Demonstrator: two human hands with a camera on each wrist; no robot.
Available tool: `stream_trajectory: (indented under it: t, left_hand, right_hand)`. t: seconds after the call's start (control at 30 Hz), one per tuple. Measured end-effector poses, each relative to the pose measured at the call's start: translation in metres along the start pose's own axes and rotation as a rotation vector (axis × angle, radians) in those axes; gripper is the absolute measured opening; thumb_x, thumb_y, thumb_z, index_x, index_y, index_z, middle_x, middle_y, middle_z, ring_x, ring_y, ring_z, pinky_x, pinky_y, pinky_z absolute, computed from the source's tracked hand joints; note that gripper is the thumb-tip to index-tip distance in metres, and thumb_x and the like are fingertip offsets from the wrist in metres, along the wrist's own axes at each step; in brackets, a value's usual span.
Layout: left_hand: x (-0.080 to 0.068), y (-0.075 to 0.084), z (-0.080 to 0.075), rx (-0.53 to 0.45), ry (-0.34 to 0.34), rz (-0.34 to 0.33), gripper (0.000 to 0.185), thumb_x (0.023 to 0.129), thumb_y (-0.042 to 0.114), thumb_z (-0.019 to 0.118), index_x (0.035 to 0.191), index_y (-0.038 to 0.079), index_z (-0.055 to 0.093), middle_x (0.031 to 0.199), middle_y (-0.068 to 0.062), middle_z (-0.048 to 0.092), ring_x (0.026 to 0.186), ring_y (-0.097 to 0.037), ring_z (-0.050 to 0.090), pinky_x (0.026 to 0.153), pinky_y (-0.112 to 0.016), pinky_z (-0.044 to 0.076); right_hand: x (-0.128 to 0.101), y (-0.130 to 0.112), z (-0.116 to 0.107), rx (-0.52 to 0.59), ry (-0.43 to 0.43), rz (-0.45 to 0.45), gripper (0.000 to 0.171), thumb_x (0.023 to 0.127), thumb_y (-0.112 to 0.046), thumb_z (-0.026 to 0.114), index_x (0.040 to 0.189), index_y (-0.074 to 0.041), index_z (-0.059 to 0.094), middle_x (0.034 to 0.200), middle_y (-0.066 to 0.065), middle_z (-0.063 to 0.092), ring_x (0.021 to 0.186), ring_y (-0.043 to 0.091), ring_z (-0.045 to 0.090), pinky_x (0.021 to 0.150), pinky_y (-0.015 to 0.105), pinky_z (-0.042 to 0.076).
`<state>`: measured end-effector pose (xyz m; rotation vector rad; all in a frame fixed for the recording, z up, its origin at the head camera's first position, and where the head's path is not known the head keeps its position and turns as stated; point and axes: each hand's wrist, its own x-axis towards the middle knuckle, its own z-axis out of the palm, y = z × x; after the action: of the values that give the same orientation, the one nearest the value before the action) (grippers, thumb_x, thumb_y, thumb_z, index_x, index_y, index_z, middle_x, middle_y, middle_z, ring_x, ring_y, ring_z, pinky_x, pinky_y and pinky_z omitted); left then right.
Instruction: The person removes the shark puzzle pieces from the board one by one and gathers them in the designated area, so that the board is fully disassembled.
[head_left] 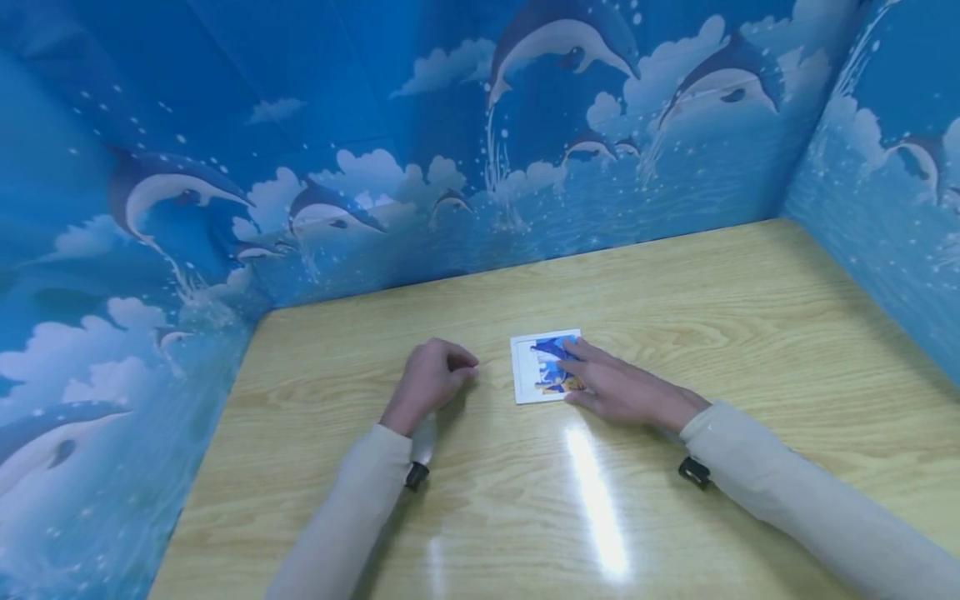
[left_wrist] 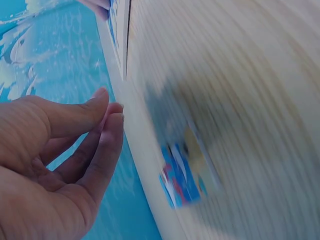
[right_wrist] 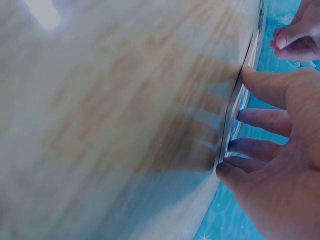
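Observation:
A small square jigsaw board (head_left: 525, 371) with a white frame lies flat on the table. Blue and yellow picture pieces (head_left: 552, 372) cover its right part, while the left part is plain white. My right hand (head_left: 618, 387) reaches over the right side, fingers spread and fairly straight, fingertips on the pieces and thumb at the near edge. To the left of the board, my left hand (head_left: 438, 371) hovers with thumb and fingertips close together and nothing visible between them. Beneath it in the left wrist view is a blurred blue, red and yellow piece (left_wrist: 181, 180), hidden in the head view.
The wood-grain table (head_left: 300, 467) is bordered at the back, left and right by a blue dolphin-printed covering (head_left: 420, 208). Dark wrist devices (head_left: 694, 472) sit under both forearms. A bright light reflection (head_left: 596, 504) runs along the tabletop in front of the board.

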<state>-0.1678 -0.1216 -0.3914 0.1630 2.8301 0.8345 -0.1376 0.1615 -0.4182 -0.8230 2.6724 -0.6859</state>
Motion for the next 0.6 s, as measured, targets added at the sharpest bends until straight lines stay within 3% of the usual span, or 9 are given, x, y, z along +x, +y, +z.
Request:
stream_trajectory:
  t: [0.37, 0.6]
  left_hand:
    - [0.018, 0.025, 0.026, -0.013, -0.021, 0.039, 0.014, 0.089, 0.010, 0.079, 0.102, 0.011, 0.079, 0.097, -0.003, 0.076, 0.091, -0.016, 0.069, 0.083, -0.034, 0.056]
    - [0.027, 0.031, 0.038, -0.033, -0.011, 0.096, 0.015, 0.089, 0.014, 0.079, 0.103, 0.008, 0.078, 0.093, -0.004, 0.076, 0.088, -0.018, 0.069, 0.083, -0.034, 0.056]
  right_hand:
    - [0.001, -0.002, 0.002, -0.003, 0.000, -0.006, 0.057, 0.100, -0.023, 0.064, 0.146, 0.006, 0.045, 0.162, 0.027, 0.018, 0.150, 0.045, 0.015, 0.118, 0.056, 0.019]
    - [0.001, -0.003, 0.002, -0.004, -0.004, -0.002, 0.057, 0.100, -0.023, 0.064, 0.146, 0.006, 0.046, 0.162, 0.027, 0.018, 0.150, 0.044, 0.015, 0.119, 0.055, 0.020]
